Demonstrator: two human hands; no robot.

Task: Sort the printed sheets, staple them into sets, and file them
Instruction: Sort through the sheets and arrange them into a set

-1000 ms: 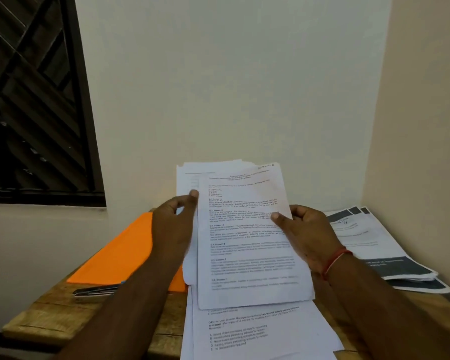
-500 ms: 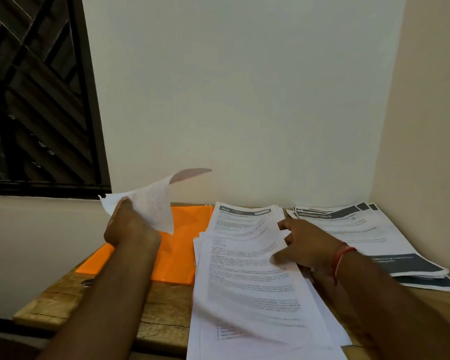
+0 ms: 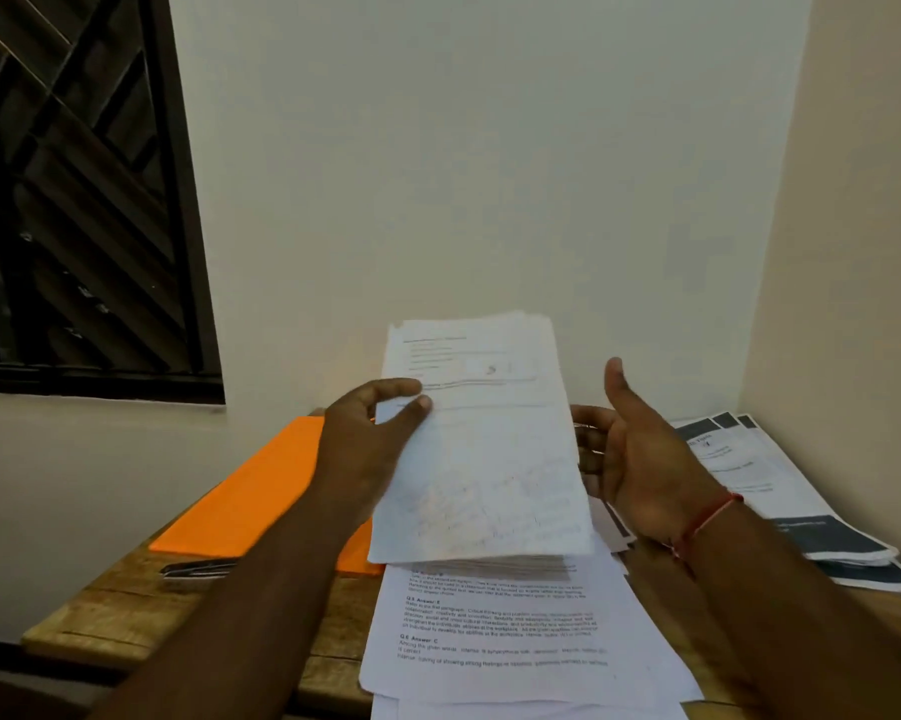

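Pale walls meet in a corner behind the wooden bench, and a dark grilled window fills the wall on your left. Your left hand grasps the held sheaf of printed sheets by its left edge, with thumb and forefinger curled onto the top page. It holds the sheaf tilted up and clear of the bench, over the bench's middle.

Your right hand is released. Its palm faces the sheaf's right edge, the thumb points up, and the fingers reach in beside that edge. Whether they touch the paper cannot be told. A red thread circles that wrist.

Directly under the sheaf, a loose pile of printed pages lies on the bench and runs out over the near edge toward you. Left of the pile, an orange folder lies flat, stretching toward the back left. A dark metal tool lies just at the folder's near edge, too dim to identify. Along the bench's right edge, by the side wall, several dark-banded sets lie fanned over one another.
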